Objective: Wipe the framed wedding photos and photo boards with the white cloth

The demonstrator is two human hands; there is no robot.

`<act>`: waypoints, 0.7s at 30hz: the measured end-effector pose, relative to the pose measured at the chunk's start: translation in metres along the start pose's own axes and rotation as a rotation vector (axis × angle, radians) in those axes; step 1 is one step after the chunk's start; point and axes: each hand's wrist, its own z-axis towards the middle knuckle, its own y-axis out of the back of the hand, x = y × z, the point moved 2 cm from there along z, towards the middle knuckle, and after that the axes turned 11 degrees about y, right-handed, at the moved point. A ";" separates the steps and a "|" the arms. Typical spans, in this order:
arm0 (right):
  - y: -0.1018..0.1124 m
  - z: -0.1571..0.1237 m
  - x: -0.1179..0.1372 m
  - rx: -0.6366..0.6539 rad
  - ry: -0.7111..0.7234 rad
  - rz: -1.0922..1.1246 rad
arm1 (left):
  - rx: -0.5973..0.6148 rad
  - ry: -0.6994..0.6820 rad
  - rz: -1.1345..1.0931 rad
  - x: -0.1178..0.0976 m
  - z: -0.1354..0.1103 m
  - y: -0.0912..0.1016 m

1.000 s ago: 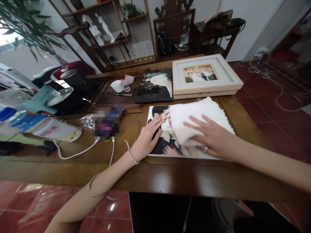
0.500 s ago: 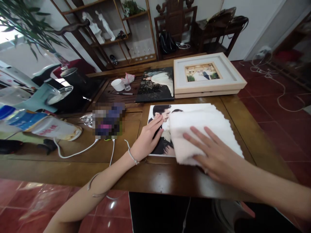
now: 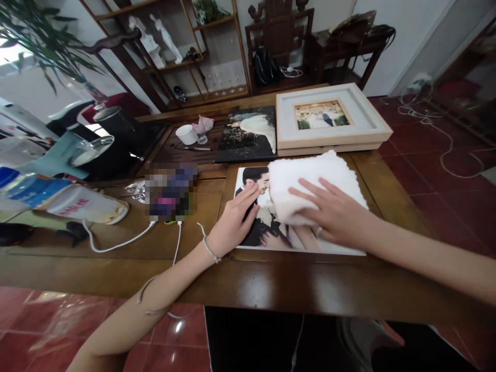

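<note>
Taking the photo print [image 3: 267,222] as the clock's centre, with 12 pointing away from the wearer, we recorded the following. The print lay flat on the brown wooden table [image 3: 256,284], near the edge closest to the wearer, its left part and lower strip uncovered. It showed a couple with their heads close together.

We found the left hand [image 3: 233,222] on the print's 9 o'clock side, palm down, fingers extended and close together, thumb slightly apart; it held nothing. A bracelet [image 3: 211,250] circled that wrist, and the forearm came in from 7 o'clock.

The right hand [image 3: 335,214] lay on the folded white cloth [image 3: 321,168], its fingers spread wide over the fabric. We could not make out its thumb clearly. Its forearm entered from 4 o'clock. The cloth covered the print from the middle out to the 1 and 2 o'clock side, overhanging its far edge.

Around the print we noted a dark photo panel [image 3: 248,134] at 11 o'clock and a framed picture [image 3: 322,113] in pale wood at 1 o'clock, both just beside it. A white cup [image 3: 186,135] stood at 10 o'clock. At 9 o'clock we logged a blurred-out object [image 3: 170,194] with white cables [image 3: 122,249], and, farther out, a tilted bottle [image 3: 65,200].
</note>
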 end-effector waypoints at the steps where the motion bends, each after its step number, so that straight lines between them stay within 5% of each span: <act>1: -0.001 0.005 -0.013 0.013 -0.021 -0.017 | 0.001 0.002 -0.004 0.000 0.000 0.000; 4: -0.003 0.017 -0.040 0.053 -0.090 -0.049 | 0.000 0.010 -0.023 -0.001 0.000 0.001; 7: -0.002 0.019 -0.039 0.045 -0.121 -0.051 | 0.004 0.020 -0.030 -0.002 0.000 0.002; 16: 0.011 -0.015 0.081 -0.103 0.012 0.126 | -0.001 0.005 -0.016 0.001 0.000 0.001; 21: 0.014 -0.016 0.090 -0.117 0.043 0.134 | 0.006 0.001 -0.004 0.001 0.000 0.001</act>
